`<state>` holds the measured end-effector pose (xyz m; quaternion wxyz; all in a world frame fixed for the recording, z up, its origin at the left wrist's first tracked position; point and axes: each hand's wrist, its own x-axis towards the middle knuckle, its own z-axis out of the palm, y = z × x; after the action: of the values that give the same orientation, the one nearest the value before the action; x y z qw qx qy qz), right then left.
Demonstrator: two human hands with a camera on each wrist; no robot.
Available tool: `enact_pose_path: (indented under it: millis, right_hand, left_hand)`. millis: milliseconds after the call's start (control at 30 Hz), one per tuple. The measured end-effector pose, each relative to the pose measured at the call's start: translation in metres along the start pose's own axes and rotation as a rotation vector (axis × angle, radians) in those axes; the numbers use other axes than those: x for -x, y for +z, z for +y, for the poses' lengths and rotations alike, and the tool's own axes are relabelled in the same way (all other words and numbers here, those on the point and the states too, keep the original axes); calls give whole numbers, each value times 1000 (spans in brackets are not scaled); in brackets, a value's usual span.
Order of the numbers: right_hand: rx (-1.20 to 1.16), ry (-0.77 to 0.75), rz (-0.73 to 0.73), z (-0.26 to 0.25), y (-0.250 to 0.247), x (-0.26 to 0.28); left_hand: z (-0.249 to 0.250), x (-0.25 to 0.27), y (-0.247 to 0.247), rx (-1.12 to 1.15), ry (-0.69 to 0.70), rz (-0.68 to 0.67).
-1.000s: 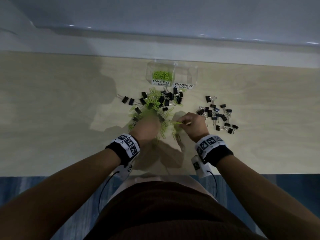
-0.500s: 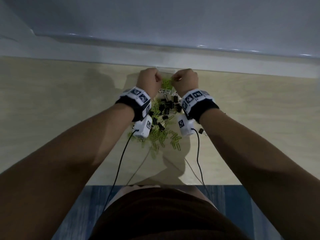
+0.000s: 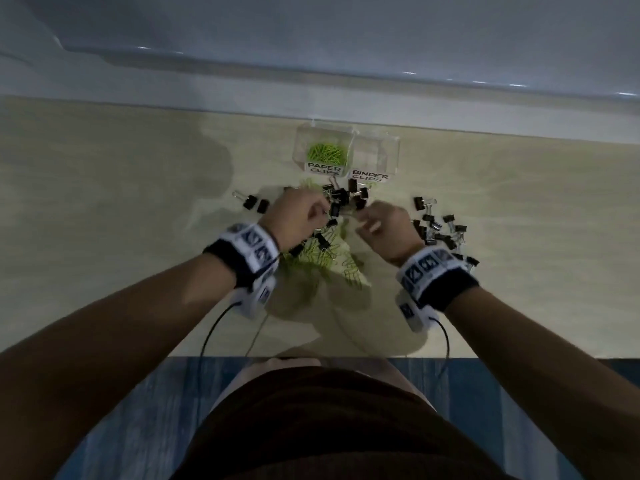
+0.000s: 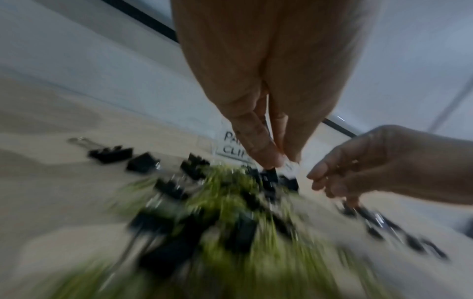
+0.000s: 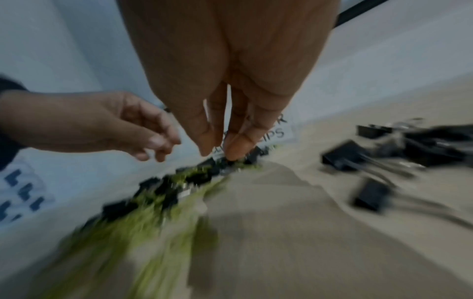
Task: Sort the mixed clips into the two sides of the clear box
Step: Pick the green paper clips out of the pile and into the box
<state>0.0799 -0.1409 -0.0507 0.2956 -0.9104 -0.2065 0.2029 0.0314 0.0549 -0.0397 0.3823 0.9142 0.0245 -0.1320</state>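
Both hands, the left hand (image 3: 300,216) and right hand (image 3: 387,226), hover loosely curled and empty over the mixed pile (image 3: 329,237); pinch green paper clips alone, leaving the binder clips (image 3: 440,226), for the clear box (image 3: 388,150).

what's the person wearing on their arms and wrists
Forearms are bare, no sleeves. Each wrist carries a black band with a white strip of black square markers: left wristband, right wristband. A small white camera box hangs under each wrist, and a thin black cable runs back from it towards the body.
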Motion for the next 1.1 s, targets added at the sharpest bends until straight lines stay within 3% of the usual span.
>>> enact_pose_path:
  millis: [67,133,333,400,600,867,1100]
  right_hand:
    - [88,-61,-106,9,11,26]
    - [115,-196,-137,17,26,45]
    - [113,34,-233,24,47,43]
    - [38,32,-215,18,50,34]
    - [19,-45,-90,7,59,26]
    - [114,-118,-97,6,54,31]
    - [-75,148,-63,26,38,36]
  left_hand:
    - [-9,33,16,-105,24,-171]
    - [-18,58,31,-174,34,-247]
    - [-25,66,54,-428,-6,-181]
    - [-21,59,57,-443,-23,-160]
    - [-11,47,65,-386,-50,-113]
    - [-6,48,62,-312,-25,-86]
    - [-9,48,47,33,-134,32]
